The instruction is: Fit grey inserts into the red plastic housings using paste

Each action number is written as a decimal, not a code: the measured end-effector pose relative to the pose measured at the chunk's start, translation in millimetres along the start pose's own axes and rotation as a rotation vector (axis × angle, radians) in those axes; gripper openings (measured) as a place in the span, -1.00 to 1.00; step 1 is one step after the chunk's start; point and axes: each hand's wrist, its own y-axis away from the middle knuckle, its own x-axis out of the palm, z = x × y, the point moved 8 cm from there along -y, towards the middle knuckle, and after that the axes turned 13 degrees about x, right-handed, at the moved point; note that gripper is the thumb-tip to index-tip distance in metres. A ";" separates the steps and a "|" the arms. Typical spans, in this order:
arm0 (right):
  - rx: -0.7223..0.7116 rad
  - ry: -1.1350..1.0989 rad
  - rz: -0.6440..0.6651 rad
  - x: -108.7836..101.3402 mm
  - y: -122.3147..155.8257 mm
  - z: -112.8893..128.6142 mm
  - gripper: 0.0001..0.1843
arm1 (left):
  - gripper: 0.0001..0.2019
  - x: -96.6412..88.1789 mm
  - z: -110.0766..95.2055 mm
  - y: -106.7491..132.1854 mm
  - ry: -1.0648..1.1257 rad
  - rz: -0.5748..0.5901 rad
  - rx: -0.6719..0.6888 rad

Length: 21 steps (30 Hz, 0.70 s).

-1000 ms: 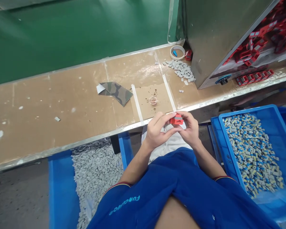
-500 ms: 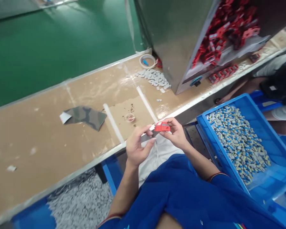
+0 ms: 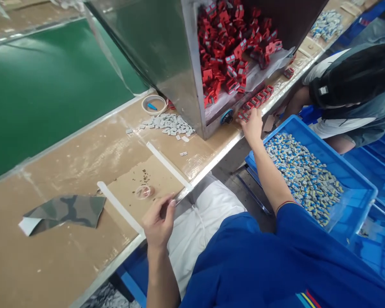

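My right hand (image 3: pixel 252 125) is stretched out to the table's front edge, fingertips closed on a red part (image 3: pixel 244 115) at the near end of a row of red parts (image 3: pixel 258 99). The row lies in front of a metal bin (image 3: pixel 166 55) filled with more red parts (image 3: pixel 231 47). Back at the near table edge, my left hand (image 3: pixel 158 222) has its fingers curled together and nothing visible in them, close to a small clear ring (image 3: pixel 143 191) on a taped cardboard patch.
A blue crate (image 3: pixel 356 175) of small grey-blue pieces stands under my right arm. A pile of grey pieces (image 3: pixel 166 124), a tape roll (image 3: pixel 153 105) and a camouflage cloth (image 3: pixel 67 209) lie on the table. Another person (image 3: pixel 349 85) sits at right. A green belt (image 3: pixel 34 85) runs behind.
My right hand carried the red part from in front of me out to the row by the metal bin. My left hand let go and stayed at the table edge. The view swung right.
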 end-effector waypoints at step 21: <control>-0.286 0.004 0.083 31.1 38.4 9.8 -0.87 | -0.79 -5.6 15.4 2.9 0.066 0.007 -0.095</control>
